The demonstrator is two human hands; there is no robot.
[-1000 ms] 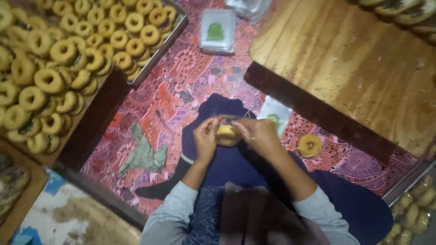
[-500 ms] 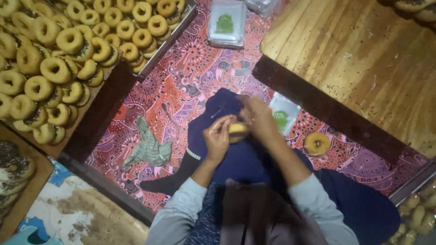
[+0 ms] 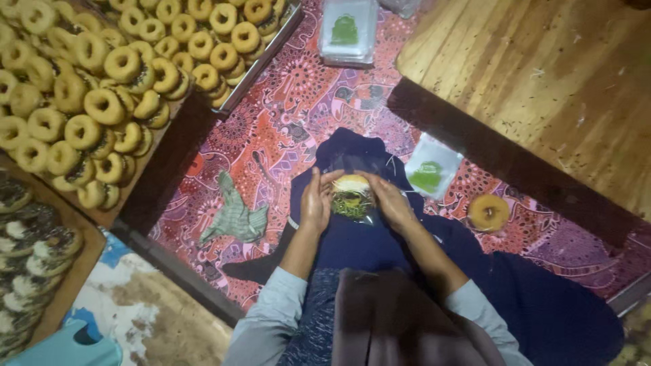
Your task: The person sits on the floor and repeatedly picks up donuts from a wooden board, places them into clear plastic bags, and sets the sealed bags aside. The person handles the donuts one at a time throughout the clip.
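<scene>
The person sat on the floor, legs in dark blue cloth stretched out over a red patterned mat (image 3: pixel 271 135). Over the lap, the left hand (image 3: pixel 315 202) and the right hand (image 3: pixel 390 202) came together around a doughnut (image 3: pixel 352 196) in a clear plastic wrapper. Each hand's grip was closed loosely on a side of the wrapped doughnut, the left fingers curled on its left edge and the right fingers (image 3: pixel 374 183) laid over its right edge and top. The doughnut was pale on top with a dark green patch below, seen through the plastic, and it was held just above the dark blue cloth between the hands.

Just right of the right hand, a small clear packet with a green mark (image 3: pixel 432 171) lay on the mat. Further right, a single glazed doughnut (image 3: pixel 488 212) lay alone on the mat, well apart from the hands. To the left of the legs a folded greenish cloth (image 3: pixel 235 217) lay on the mat.

Beyond, at the upper left, a tray (image 3: pixel 261 64) was heaped with many ring doughnuts (image 3: pixel 102 105), some with dark undersides. At the far left edge another tray carried dark-topped doughnuts (image 3: pixel 34 251). At the top middle sat a stack of clear packets with green marks (image 3: pixel 347 30), and a wooden worktop (image 3: pixel 542 88) filled the upper right corner
</scene>
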